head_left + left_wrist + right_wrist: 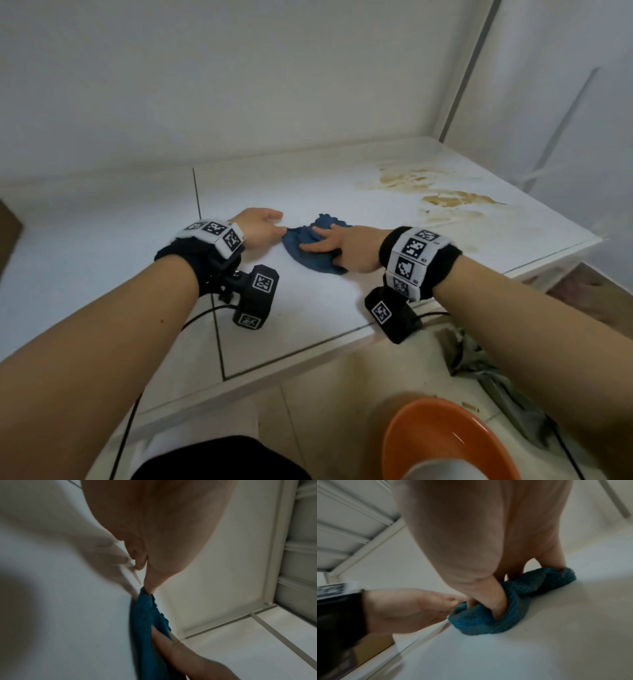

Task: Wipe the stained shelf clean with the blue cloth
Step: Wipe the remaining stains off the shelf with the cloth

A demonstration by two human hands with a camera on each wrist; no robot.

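The blue cloth [313,255] lies bunched on the white shelf [308,318], mid-shelf and left of the brown stains [445,200]. My left hand [279,228] pinches the cloth's left corner, and the left wrist view shows that pinch [149,586] at the top of the cloth [145,615]. My right hand [325,250] sits on top of the cloth. In the right wrist view its thumb and fingers [496,599] dig into the gathered folds of the cloth [488,622] and grip them. Both hands are well left of the stains.
The shelf backs onto a white wall, and its right end meets a corner post [469,68]. Below the front edge, an orange bowl [445,442] and a grey rag [496,387] are on the tiled floor. A brown object [8,233] shows at the left edge.
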